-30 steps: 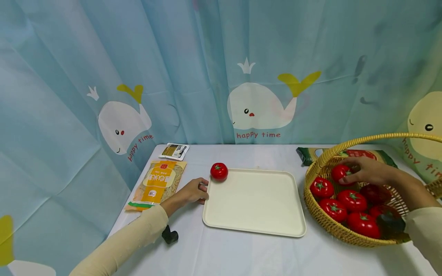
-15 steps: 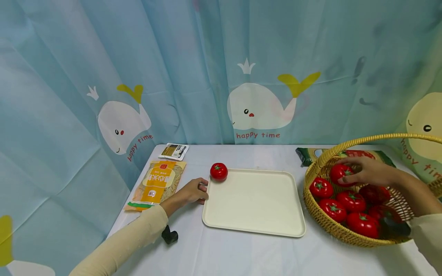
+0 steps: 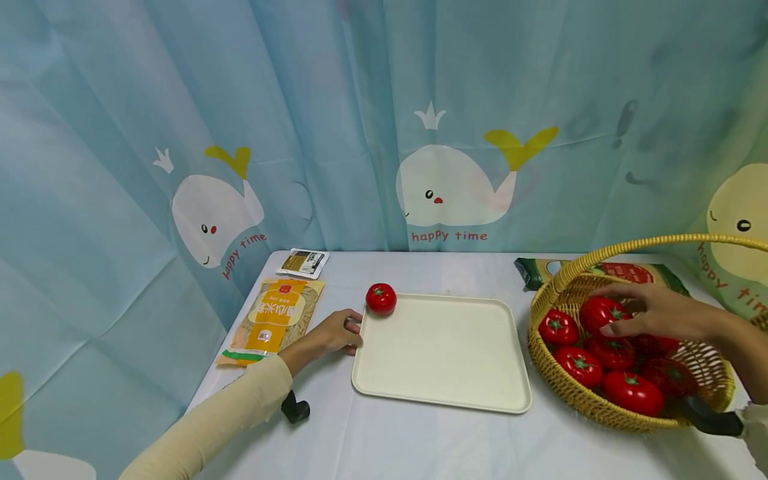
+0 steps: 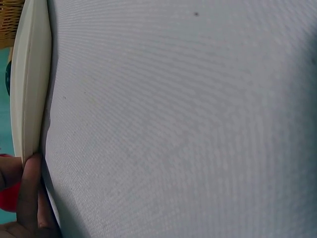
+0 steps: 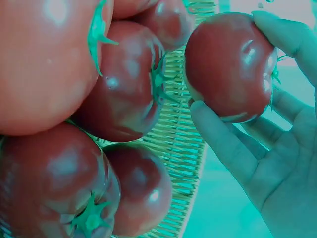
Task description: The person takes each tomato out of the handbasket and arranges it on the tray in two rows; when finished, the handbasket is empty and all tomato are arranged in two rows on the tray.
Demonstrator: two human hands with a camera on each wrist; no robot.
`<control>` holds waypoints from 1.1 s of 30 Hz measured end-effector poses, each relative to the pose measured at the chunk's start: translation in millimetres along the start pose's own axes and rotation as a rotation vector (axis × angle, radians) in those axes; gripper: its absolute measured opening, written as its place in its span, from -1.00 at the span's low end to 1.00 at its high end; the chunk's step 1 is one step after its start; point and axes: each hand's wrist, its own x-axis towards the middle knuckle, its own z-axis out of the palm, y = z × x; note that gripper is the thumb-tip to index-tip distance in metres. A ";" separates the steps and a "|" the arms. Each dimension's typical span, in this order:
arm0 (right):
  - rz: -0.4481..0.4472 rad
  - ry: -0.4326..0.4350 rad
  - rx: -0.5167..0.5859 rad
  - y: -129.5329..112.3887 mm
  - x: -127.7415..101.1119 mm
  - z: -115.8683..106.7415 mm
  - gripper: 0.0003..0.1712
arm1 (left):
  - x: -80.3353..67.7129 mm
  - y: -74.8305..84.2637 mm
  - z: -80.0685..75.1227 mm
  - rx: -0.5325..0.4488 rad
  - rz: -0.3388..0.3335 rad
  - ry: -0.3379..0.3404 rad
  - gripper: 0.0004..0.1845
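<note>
Two grips: holds tomato w/ R hand over basket; pinches tray edge w/ L hand near 2nd tomato at tray's far L corner.

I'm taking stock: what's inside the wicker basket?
Red tomatoes lie inside the wicker basket. The right hand and its held tomato hide part of it in the head view; anything under the tomatoes cannot be seen.
</note>
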 end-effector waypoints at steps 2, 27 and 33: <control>0.014 -0.020 0.010 -2.3 -4.2 0.8 -0.28 | -0.2 0.1 0.2 0.001 0.001 0.001 -0.44; -0.136 -0.077 0.044 -45.0 -24.6 27.8 -0.34 | 0.7 0.9 0.1 -0.004 -0.011 0.003 -0.42; -0.180 -0.152 0.182 -58.0 -23.3 31.5 -0.35 | 1.0 -0.2 1.4 -0.009 -0.012 0.005 -0.41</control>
